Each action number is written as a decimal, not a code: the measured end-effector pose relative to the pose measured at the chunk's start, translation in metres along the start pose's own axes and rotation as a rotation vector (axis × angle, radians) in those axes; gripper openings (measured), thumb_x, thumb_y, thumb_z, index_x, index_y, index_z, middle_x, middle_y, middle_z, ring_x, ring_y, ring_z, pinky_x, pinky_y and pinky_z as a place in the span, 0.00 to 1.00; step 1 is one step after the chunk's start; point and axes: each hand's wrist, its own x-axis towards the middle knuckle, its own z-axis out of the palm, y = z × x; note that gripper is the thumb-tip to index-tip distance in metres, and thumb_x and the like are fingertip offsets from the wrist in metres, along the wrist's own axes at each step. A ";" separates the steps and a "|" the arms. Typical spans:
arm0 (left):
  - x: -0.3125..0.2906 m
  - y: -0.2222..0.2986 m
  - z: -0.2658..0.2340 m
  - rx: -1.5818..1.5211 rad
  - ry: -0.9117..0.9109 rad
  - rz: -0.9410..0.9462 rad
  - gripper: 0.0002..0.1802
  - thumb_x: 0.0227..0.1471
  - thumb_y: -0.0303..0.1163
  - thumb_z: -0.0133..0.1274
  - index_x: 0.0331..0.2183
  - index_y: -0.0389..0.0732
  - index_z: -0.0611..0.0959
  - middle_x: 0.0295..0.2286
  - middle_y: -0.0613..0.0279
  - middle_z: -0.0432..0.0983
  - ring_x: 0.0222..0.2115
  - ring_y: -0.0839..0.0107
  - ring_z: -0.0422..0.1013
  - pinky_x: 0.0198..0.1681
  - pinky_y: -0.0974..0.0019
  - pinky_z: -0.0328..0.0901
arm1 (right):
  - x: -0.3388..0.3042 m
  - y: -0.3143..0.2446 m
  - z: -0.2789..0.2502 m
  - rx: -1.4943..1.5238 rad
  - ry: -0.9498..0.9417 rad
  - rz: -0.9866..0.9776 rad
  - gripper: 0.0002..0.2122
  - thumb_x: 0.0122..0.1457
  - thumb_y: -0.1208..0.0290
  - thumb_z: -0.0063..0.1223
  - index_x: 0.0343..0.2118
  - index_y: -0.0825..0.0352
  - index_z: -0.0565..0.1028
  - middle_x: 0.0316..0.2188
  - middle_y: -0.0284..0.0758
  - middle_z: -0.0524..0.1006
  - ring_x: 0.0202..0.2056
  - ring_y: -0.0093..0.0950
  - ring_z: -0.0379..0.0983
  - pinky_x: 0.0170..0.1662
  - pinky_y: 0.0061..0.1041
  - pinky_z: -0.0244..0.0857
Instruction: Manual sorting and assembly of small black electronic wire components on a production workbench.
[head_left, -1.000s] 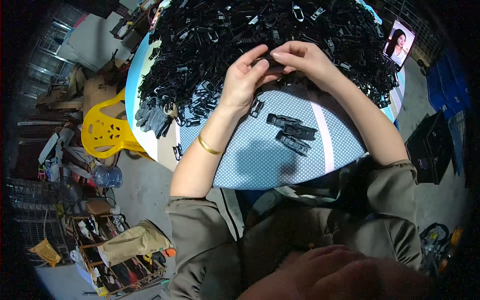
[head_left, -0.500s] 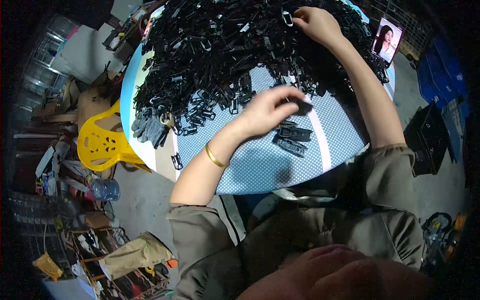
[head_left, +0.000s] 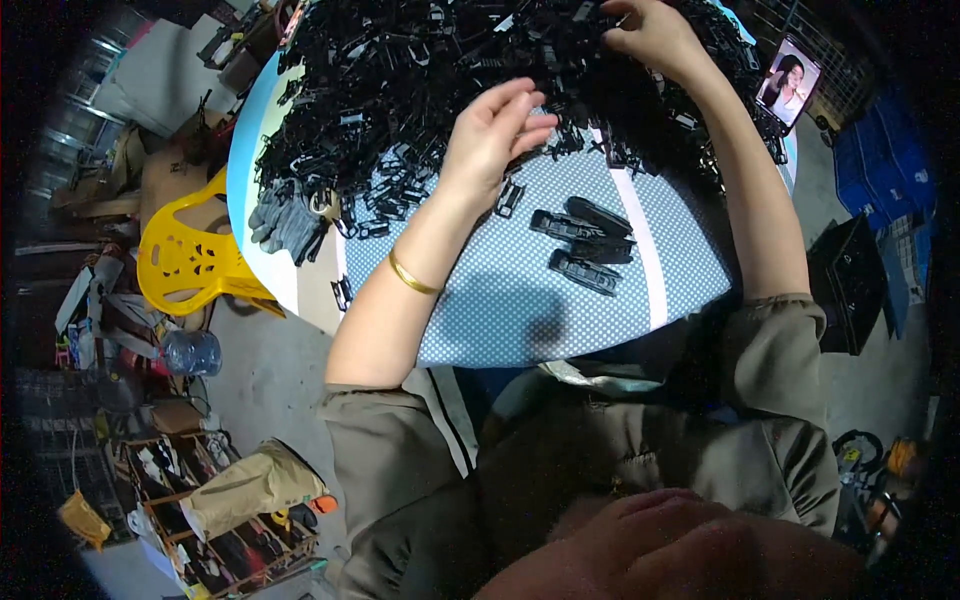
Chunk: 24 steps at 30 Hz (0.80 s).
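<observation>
A large heap of small black plastic parts (head_left: 400, 100) covers the far side of the table. My left hand (head_left: 485, 140) hovers at the heap's near edge, its fingers apart and nothing visible in them. Farther right, my right hand (head_left: 655, 42) reaches over the heap. Its thumb and forefinger are curved and apart, with dark parts behind them; no held part shows. A small group of long black plastic clips (head_left: 585, 235) lies on the dotted blue table cover (head_left: 500, 310), nearer to me. One single black clip (head_left: 509, 198) rests beside my left wrist.
Grey gloves (head_left: 283, 218) and a tape roll (head_left: 325, 204) lie at the table's left side. A phone (head_left: 788, 85) stands at the right edge, its screen lit. On the floor are a yellow plastic chair (head_left: 185, 255), blue crates (head_left: 880, 160) and a rack (head_left: 200, 500).
My left hand has let go of a black part, which now lies with the small group, and has moved away toward the heap. My right hand has shifted slightly farther out.
</observation>
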 end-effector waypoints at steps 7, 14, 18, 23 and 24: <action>0.003 -0.009 -0.001 -0.337 -0.083 -0.122 0.13 0.54 0.33 0.39 0.38 0.34 0.67 0.33 0.56 0.68 0.33 0.65 0.70 0.37 0.62 0.68 | -0.053 -0.026 0.054 0.373 -0.248 -0.299 0.18 0.46 0.73 0.51 0.43 0.69 0.67 0.28 0.37 0.75 0.28 0.23 0.71 0.32 0.20 0.65; 0.008 0.011 -0.015 -0.184 0.197 0.034 0.11 0.49 0.34 0.48 0.33 0.37 0.73 0.24 0.62 0.70 0.20 0.75 0.69 0.24 0.74 0.67 | -0.050 -0.012 0.033 -0.203 -0.111 -0.272 0.15 0.45 0.57 0.53 0.21 0.67 0.74 0.14 0.37 0.72 0.17 0.32 0.69 0.21 0.27 0.62; 0.006 0.008 -0.013 -0.115 0.201 -0.017 0.16 0.50 0.30 0.46 0.42 0.35 0.70 0.23 0.64 0.67 0.16 0.79 0.64 0.18 0.77 0.62 | -0.057 -0.012 0.056 -0.380 -0.220 -0.326 0.12 0.42 0.61 0.55 0.23 0.66 0.73 0.21 0.39 0.74 0.27 0.37 0.71 0.31 0.32 0.64; 0.002 0.010 -0.006 -0.131 0.163 -0.033 0.22 0.48 0.22 0.41 0.47 0.28 0.61 0.29 0.57 0.68 0.20 0.77 0.66 0.20 0.79 0.63 | -0.054 0.000 0.043 -0.074 -0.217 -0.316 0.12 0.43 0.75 0.49 0.34 0.67 0.69 0.20 0.37 0.72 0.23 0.30 0.71 0.28 0.27 0.65; 0.000 0.010 -0.003 -0.048 0.176 -0.031 0.22 0.48 0.23 0.41 0.47 0.28 0.60 0.30 0.54 0.68 0.21 0.76 0.67 0.21 0.79 0.64 | -0.052 0.002 0.038 0.106 -0.274 -0.211 0.14 0.44 0.75 0.47 0.38 0.66 0.69 0.19 0.35 0.71 0.22 0.25 0.70 0.26 0.24 0.64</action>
